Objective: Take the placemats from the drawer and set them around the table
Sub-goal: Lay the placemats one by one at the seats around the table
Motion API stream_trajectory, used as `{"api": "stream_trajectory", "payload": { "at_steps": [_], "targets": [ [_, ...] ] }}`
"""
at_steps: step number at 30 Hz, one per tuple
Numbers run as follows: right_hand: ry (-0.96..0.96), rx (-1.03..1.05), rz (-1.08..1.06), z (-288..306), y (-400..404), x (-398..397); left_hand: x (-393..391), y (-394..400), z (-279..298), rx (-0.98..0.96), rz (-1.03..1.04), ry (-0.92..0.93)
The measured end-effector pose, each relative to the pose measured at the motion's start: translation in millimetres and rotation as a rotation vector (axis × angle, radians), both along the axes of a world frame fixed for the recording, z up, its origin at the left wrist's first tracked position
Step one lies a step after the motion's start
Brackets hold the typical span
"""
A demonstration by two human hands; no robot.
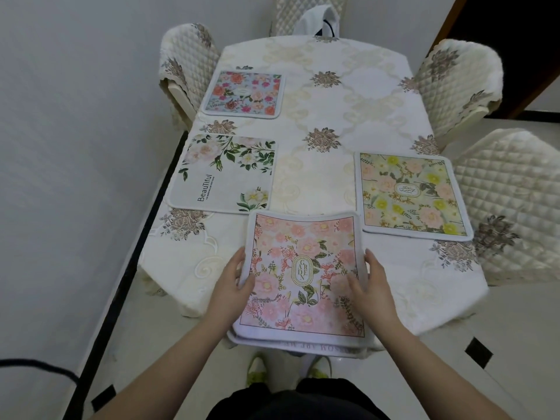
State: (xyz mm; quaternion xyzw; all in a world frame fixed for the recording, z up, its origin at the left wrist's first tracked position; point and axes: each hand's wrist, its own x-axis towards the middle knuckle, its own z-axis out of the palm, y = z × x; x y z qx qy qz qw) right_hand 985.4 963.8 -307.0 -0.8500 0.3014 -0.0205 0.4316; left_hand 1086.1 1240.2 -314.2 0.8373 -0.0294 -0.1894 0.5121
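The table point(333, 95) lay under a cream cloth with brown flower clusters, running away from me toward the far wall. Quilted chairs stood round it: one at the far left point(185, 59), one at the far end point(306, 13), one at the far right point(454, 77), and one near on the right point(512, 201).

Three placemats were already flat on the cloth. The yellow-flowered mat point(412, 194) sat on the right side, just beside the near-right chair. Across from it, on the left side, lay the white mat printed "Beautiful" point(224, 174), and farther along that left side, apart from it, the blue mat with red and pink blooms point(244, 93).

I held the pink "Garden" mat point(303, 274) at the near end of the table, its far edge lifted and curling, its near edge overhanging the table edge. Another mat's edge point(291, 347) showed just beneath it.

My left hand point(235, 277) gripped the pink mat's left border, thumb on top, fingers curled under. My right hand point(368, 278) pinched the right border, thumb on the printed face, fingers along the edge.

My yellow-green shoes point(257, 368) showed on the floor below.
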Motion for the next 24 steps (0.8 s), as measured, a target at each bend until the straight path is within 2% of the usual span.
{"api": "stream_trajectory", "payload": {
  "at_steps": [4,7,10,16,24],
  "targets": [
    [0.061,0.114,-0.085,2.6,-10.7,-1.8,15.1,-1.0,8.0,-0.084,0.082,0.12],
    [0.185,0.157,-0.038,-2.2,-12.5,-4.8,25.1,-3.3,7.2,-0.045,0.016,0.197],
    [0.23,0.154,0.028,-5.9,-8.6,-12.4,23.2,-6.7,6.3,0.018,-0.087,0.178],
    [0.161,0.219,-0.036,2.7,2.0,-24.1,14.6,2.2,11.1,0.087,-0.219,0.126],
    [0.015,0.267,-0.23,25.3,9.7,-50.1,26.7,3.6,21.7,0.005,-0.249,-0.015]
  ]
}}
